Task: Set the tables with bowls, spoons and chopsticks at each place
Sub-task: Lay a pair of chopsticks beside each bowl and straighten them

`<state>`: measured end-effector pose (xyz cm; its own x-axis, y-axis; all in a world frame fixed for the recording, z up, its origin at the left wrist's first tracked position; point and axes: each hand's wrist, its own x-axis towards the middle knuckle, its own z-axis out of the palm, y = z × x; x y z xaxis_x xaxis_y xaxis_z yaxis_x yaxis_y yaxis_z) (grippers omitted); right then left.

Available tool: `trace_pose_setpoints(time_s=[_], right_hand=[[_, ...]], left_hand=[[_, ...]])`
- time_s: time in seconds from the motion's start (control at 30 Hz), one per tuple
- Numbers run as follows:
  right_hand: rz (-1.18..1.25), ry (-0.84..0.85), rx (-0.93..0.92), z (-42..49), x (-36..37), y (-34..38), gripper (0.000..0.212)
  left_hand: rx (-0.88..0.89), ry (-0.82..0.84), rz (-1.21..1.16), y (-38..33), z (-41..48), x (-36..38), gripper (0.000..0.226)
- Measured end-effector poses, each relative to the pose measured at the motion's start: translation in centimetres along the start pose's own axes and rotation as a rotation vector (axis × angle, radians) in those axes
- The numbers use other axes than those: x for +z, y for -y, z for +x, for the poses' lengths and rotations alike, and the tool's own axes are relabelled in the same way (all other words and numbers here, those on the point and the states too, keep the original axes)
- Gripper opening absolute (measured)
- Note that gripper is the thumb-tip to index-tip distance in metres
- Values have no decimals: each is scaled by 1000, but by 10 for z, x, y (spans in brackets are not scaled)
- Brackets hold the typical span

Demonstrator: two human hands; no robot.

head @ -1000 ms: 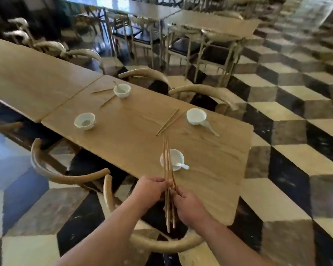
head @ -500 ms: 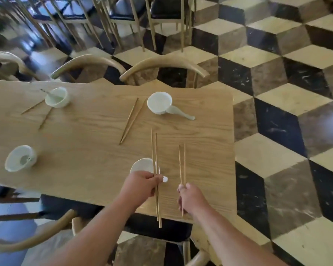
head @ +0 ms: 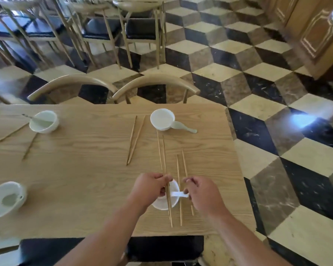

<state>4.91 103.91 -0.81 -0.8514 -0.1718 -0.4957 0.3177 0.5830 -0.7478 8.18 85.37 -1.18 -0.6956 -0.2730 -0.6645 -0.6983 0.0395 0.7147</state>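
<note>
A wooden table carries several white bowls. My left hand is shut on a pair of chopsticks that points away from me, over the near bowl. A white spoon lies in that bowl with its handle toward my right hand. That hand's fingers curl loosely over a second pair of chopsticks just right of the bowl; one stick runs under the hand, the other lies beside the fingertips. The far bowl has a spoon and a chopstick pair beside it.
Two more bowls stand at the far left and near left, with loose chopsticks at the far one. Curved-back chairs line the far side; a black seat is below me. Checkered floor and a wooden cabinet lie to the right.
The bundle of chopsticks was split into two pairs, one per hand. My right hand's pair has come down beside the near bowl and spread apart; the view has moved closer over the table.
</note>
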Motion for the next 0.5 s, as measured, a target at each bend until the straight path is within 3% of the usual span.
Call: trace_pose_setpoints(time_s=[0.17,0.37,0.5], right_hand=[[234,305,135,-48,120,96,25],[308,339,174,-104,287,172,18],[264,377,211,-107,363,193,15]], left_hand=[[92,3,-73,19,-16,-130,24],[93,5,-11,73,-44,-306,31],[73,-14,51,115,-43,-369,43]])
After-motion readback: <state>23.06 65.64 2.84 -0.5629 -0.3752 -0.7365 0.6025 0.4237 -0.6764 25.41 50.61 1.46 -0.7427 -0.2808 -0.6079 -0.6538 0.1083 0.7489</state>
